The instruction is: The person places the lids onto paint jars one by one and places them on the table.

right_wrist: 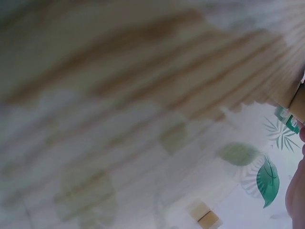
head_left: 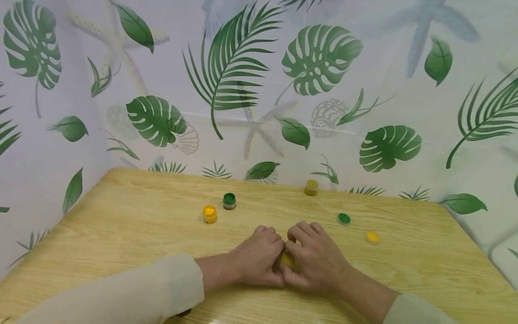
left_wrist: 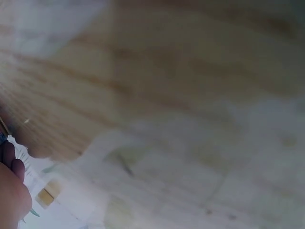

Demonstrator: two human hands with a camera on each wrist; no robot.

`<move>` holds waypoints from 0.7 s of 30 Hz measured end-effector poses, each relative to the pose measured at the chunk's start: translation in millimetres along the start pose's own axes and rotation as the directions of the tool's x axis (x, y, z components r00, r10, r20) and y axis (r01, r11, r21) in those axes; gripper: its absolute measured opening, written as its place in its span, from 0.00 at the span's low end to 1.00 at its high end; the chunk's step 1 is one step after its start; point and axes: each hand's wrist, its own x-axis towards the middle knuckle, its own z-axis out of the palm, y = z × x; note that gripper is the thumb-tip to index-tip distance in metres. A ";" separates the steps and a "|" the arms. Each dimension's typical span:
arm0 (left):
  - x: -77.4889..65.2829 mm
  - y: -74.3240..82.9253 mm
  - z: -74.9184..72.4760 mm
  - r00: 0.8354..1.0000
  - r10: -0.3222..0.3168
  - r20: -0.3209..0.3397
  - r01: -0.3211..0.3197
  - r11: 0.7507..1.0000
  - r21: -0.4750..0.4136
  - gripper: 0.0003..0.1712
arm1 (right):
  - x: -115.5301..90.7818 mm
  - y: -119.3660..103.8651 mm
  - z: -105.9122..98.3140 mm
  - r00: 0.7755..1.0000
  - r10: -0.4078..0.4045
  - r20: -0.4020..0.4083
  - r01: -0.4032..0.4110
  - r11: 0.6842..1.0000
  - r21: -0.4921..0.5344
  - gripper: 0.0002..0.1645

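Near the front middle of the table, in the head view, both hands meet around a small paint jar (head_left: 288, 258) with an ochre-yellow top. My left hand (head_left: 259, 258) grips it from the left, fingers curled. From the right, my right hand (head_left: 317, 261) pinches it with thumb and bent fingers. Much of the jar is hidden by the hands. In the left wrist view only the edge of the left hand (left_wrist: 13, 191) shows; in the right wrist view, the edge of the right hand (right_wrist: 296, 191).
Behind the hands stand an uncovered yellow-orange paint jar (head_left: 209, 214), an uncovered green one (head_left: 229, 201) and an ochre jar (head_left: 311, 187) near the back edge. A green lid (head_left: 344, 219) and a yellow lid (head_left: 372, 237) lie to the right. A leaf-patterned sheet (head_left: 251, 90) hangs behind the wooden table (head_left: 141, 216).
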 end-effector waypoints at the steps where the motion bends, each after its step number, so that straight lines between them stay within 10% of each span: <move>1: -0.1 -0.4 -0.1 1.000 -0.002 0.008 0.002 1.000 0.000 0.19 | 0.3 -0.3 0.4 1.000 0.001 -0.008 -0.001 1.000 0.003 0.15; 21: -3.3 -3.7 -3.5 0.997 -0.080 0.006 0.080 0.996 0.041 0.17 | -3.2 -4.9 -1.5 0.969 0.161 0.189 -0.150 0.986 -0.069 0.26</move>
